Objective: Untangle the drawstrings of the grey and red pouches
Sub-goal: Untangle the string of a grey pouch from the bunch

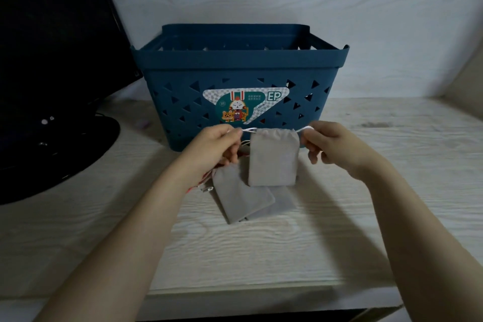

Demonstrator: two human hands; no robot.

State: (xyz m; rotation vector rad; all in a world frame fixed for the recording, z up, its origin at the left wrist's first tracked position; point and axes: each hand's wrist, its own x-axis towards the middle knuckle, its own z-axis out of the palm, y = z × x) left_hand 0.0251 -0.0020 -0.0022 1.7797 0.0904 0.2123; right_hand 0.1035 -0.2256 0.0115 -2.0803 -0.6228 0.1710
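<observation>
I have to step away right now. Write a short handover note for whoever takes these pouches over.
Left hand pinches the left drawstring; right hand pinches the right one. Between them a grey pouch hangs in front of the basket, mouth cinched.
A second grey pouch lies on the table. The red pouch barely shows under the left wrist.
Done: one grey pouch looks free. Left: the strings by the left wrist.
</observation>
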